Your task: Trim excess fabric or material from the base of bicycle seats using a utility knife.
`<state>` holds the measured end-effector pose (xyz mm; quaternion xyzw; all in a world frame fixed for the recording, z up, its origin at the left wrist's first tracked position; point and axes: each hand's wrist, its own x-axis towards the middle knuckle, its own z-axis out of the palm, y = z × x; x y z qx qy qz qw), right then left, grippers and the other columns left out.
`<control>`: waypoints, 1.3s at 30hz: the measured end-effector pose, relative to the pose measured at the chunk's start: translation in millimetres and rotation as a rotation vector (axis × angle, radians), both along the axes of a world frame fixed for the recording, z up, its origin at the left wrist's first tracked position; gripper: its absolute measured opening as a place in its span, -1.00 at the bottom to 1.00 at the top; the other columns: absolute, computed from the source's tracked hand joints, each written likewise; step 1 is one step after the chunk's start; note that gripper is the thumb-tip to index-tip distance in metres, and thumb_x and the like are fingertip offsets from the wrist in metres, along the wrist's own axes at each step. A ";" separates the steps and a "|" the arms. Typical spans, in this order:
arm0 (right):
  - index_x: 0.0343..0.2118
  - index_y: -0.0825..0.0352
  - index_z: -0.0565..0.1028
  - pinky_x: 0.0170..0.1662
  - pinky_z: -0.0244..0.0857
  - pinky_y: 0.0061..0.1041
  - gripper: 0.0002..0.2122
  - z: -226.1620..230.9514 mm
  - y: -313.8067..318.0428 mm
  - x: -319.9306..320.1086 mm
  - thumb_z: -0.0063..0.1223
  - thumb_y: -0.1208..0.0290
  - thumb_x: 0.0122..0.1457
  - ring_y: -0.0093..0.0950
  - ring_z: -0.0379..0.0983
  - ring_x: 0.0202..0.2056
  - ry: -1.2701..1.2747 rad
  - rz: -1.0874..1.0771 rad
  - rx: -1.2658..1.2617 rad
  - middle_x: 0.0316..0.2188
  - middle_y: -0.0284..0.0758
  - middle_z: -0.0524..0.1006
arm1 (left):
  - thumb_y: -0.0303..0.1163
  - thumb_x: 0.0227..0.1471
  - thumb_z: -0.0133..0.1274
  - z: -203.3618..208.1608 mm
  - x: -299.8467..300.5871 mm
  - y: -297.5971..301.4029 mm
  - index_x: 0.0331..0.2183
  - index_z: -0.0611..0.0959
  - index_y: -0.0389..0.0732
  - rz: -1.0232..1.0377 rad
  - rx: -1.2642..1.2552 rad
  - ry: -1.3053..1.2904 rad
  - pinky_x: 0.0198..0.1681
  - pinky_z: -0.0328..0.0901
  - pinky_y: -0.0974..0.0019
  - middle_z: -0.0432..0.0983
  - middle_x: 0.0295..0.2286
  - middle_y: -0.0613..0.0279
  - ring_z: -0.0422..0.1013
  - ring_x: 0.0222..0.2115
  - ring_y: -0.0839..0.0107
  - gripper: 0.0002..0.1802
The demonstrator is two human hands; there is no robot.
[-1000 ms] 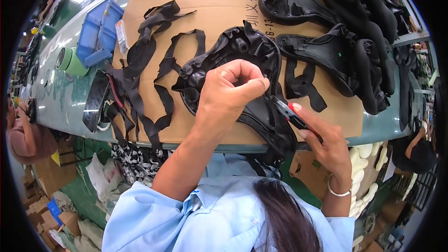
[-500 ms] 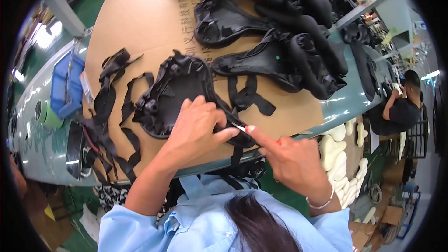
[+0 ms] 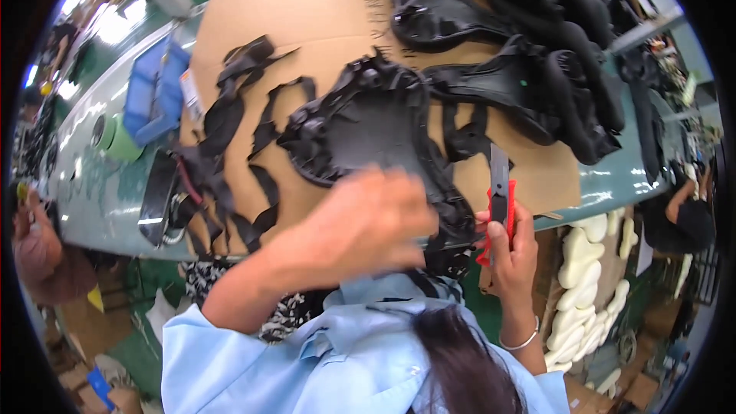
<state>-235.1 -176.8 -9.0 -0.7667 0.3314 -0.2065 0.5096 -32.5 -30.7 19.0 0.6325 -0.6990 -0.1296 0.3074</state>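
Observation:
A black bicycle saddle (image 3: 372, 134) lies underside up at the table's near side, its gathered cover edge standing up round the rim and its narrow end pointing right and toward me. Over its near edge is my left hand (image 3: 376, 211), smeared by motion; its fingers are unclear and I cannot tell if they touch the saddle. My right hand (image 3: 515, 249) grips a red utility knife (image 3: 502, 207) just right of the narrow end, with the wide blade out and pointing away from me. Loose black strips (image 3: 224, 111) of cut material lie left of the saddle.
More black saddles (image 3: 441, 15) are heaped at the back right on brown cardboard (image 3: 307, 0) covering the green table (image 3: 100, 192). A blue bin (image 3: 153, 92) and green cup (image 3: 119, 138) stand left. Cream foam pieces (image 3: 583, 268) lie right below table height. Other people work at both sides.
The knife has left the saddle's narrow end and now stands pointing away, more of it visible. My left hand has come off the saddle's middle toward me, blurred. The whole view has shifted.

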 end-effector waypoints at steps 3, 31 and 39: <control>0.02 0.39 0.33 -0.35 0.39 -0.61 -0.69 1.8 -3.0 6.9 -0.03 0.40 0.25 -0.60 0.47 -0.42 0.041 0.090 0.019 -0.32 -0.32 0.57 | -0.39 -0.24 0.23 -14.4 26.7 4.1 -0.34 0.65 -0.15 0.227 0.071 -0.118 -0.30 0.28 0.21 0.42 -0.43 0.23 0.37 -0.35 0.24 -0.73; 0.22 0.22 0.24 -0.43 0.33 -0.61 -0.54 46.1 -11.2 1.5 -0.12 0.54 0.23 -0.53 0.41 -0.54 0.200 0.292 -0.179 -0.41 -0.24 0.51 | -0.37 -0.16 0.14 -20.7 9.3 -32.0 -0.51 0.64 -0.30 0.386 0.258 0.171 -0.39 0.35 0.20 0.54 -0.53 0.08 0.49 -0.48 0.15 -0.83; 0.29 0.21 0.03 -0.53 0.33 -0.64 -0.50 38.7 30.6 29.7 -0.22 0.38 0.31 -0.60 0.37 -0.61 0.195 0.208 0.713 -0.46 -0.30 0.42 | -0.36 -0.20 0.22 -29.6 41.4 -42.3 -0.53 0.63 -0.33 0.370 0.259 0.624 -0.50 0.23 0.42 0.46 -0.66 0.28 0.35 -0.61 0.53 -0.79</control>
